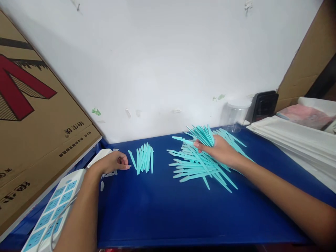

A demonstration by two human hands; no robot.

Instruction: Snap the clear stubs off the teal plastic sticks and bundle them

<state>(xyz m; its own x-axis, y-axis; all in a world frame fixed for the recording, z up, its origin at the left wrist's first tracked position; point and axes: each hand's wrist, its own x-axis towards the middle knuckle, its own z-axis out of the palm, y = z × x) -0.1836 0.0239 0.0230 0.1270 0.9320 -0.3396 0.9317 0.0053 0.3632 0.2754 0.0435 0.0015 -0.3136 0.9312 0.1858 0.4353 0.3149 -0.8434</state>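
A fanned bundle of slim, tapered turquoise sticks (202, 134) is clasped in the right hand (219, 148), above a loose pile (183, 171) on the blue counter (157, 213); the fingers hide its lower ends. The left hand (117, 161) curls beside a smaller group (144, 159), partly covering clear pieces (102, 186); whether it grips one, I cannot tell. The left forearm overlaps a power strip (56, 206).
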